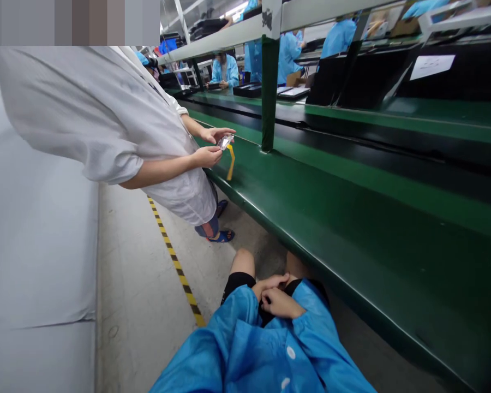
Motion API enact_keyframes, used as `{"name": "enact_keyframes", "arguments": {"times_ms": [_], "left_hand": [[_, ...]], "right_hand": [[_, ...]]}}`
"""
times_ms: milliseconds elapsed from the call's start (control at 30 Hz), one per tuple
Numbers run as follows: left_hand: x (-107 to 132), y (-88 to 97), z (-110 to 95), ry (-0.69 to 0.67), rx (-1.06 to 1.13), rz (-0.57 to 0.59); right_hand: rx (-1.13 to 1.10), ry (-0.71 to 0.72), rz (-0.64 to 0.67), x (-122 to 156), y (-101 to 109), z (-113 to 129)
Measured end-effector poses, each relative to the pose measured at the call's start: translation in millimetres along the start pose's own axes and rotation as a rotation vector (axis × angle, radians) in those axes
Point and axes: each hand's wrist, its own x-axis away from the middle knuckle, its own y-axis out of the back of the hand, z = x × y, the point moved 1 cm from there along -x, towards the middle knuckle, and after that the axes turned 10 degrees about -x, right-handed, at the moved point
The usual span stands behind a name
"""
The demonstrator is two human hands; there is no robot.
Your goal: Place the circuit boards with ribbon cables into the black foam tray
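Observation:
Both of my hands rest low in my lap, near the tops of my thighs. My left hand (pixel 275 281) reaches across with its fingers lying loosely stretched, and nothing shows in it. Just below, my right hand (pixel 281 303) lies near the left wrist with its fingers curled in; no object can be made out there. A person in a white top stands at the left by the green bench (pixel 327 218). That person's two hands hold a small clear, shiny item (pixel 225 142) from which a yellow strip (pixel 231 164) hangs.
The bench edge runs diagonally past my knees. A green post (pixel 269 93) rises from the bench, with a dark belt (pixel 352 142) behind it. Black panels (pixel 376 71) and several people in blue stand beyond. Yellow-black tape (pixel 174 259) marks the floor.

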Motion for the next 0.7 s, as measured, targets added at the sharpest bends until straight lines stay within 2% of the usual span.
{"name": "enact_keyframes", "arguments": {"times_ms": [100,233,400,467,533,567,633,667,700], "left_hand": [[-1.0,-2.2,-3.2,0.026,-0.118,0.069],[-2.8,9.4,-8.7,0.034,-0.141,0.073],[2.8,24.4,-31.1,0.025,0.066,0.014],[4.8,40.2,-40.4,0.004,0.212,-0.011],[-3.2,79.1,-36.5,-0.056,0.415,-0.055],[-13.4,109.6,-26.3,-0.105,0.572,-0.072],[-47.4,189.2,13.4,-0.201,0.876,-0.164],[-69.8,232.1,40.2,-0.252,1.188,-0.099],[-93.8,272.4,68.7,-0.269,1.482,0.035]], "right_hand": [[-0.003,-0.006,0.002,2.2,0.0,1.4],[-0.009,-0.006,-0.013,9.2,1.1,0.8],[-0.022,-0.014,-0.049,20.2,3.0,-7.0],[-0.036,-0.02,-0.058,24.3,4.1,-11.4],[-0.054,-0.03,-0.063,28.1,6.0,-16.3],[-0.065,-0.038,-0.063,29.8,7.3,-18.9],[-0.092,-0.056,-0.065,32.7,10.6,-24.6],[-0.107,-0.066,-0.069,33.7,12.6,-27.6],[-0.122,-0.074,-0.076,34.4,14.7,-30.7]]}}
